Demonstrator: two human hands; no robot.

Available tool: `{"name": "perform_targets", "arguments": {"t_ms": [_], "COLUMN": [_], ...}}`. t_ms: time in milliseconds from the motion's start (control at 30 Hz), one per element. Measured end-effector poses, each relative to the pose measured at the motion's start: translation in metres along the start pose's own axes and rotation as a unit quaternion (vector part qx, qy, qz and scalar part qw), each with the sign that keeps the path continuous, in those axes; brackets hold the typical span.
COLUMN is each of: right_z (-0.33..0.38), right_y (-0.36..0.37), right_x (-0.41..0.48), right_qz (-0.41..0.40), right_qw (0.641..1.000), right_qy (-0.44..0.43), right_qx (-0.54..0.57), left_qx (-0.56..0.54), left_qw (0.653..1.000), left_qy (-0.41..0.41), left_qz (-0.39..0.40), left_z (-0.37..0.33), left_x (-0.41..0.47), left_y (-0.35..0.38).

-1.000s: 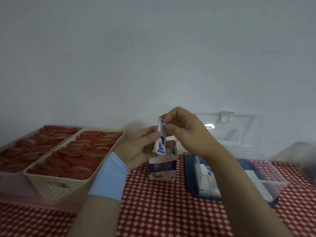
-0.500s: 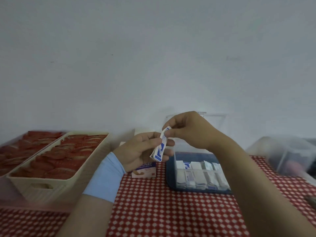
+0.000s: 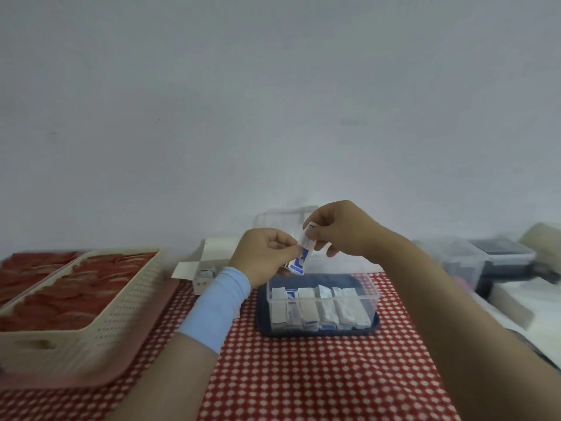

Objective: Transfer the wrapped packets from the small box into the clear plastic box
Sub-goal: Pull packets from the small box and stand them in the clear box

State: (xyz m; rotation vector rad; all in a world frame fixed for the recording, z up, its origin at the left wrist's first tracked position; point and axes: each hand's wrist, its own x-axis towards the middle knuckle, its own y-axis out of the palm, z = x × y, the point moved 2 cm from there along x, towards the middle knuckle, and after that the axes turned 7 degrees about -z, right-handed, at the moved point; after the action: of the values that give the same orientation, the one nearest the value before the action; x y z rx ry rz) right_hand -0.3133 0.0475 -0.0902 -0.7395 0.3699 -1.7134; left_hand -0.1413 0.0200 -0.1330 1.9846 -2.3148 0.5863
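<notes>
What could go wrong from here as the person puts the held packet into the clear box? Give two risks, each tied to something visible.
The packet is only pinched by the left hand and right hand over the far edge of the clear plastic box; it might slip and land outside. The left wrist lies close in front of the open small box, so it could knock that over.

Packet (image 3: 299,257) now (seemingly) over clear box (image 3: 371,287)

Cream basket (image 3: 121,314) w/ red packets (image 3: 76,294), checked cloth (image 3: 303,375)
</notes>
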Motion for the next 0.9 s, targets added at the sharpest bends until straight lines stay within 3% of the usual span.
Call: {"name": "perform_targets", "arguments": {"t_ms": [167, 267, 400, 533, 700, 900], "right_z": [-0.019, -0.035, -0.061, -0.082, -0.095, -0.103], "right_y": [-0.025, -0.032, -0.028, -0.018, 0.0, 0.015], "right_x": [0.001, 0.004, 0.009, 0.015, 0.018, 0.019], "right_qz": [0.009, 0.017, 0.034, 0.061, 0.113, 0.132], "right_qw": [0.997, 0.98, 0.948, 0.93, 0.91, 0.891], "right_qy": [0.013, 0.002, 0.012, 0.026, 0.033, 0.027], "right_qx": [-0.079, -0.198, -0.315, -0.362, -0.398, -0.432], "left_qx": [-0.02, 0.079, 0.339, 0.421, 0.456, 0.45], "left_qw": [0.999, 0.991, 0.911, 0.842, 0.816, 0.818], "left_qy": [-0.022, -0.022, 0.051, 0.028, 0.052, 0.053], "left_qz": [0.018, 0.105, 0.231, 0.335, 0.351, 0.354], "left_z": [0.0, 0.007, 0.007, 0.01, 0.039, 0.051], "left_x": [0.0, 0.003, 0.002, -0.002, 0.006, 0.009], "left_y": [0.033, 0.055, 0.078, 0.093, 0.109, 0.11]}}
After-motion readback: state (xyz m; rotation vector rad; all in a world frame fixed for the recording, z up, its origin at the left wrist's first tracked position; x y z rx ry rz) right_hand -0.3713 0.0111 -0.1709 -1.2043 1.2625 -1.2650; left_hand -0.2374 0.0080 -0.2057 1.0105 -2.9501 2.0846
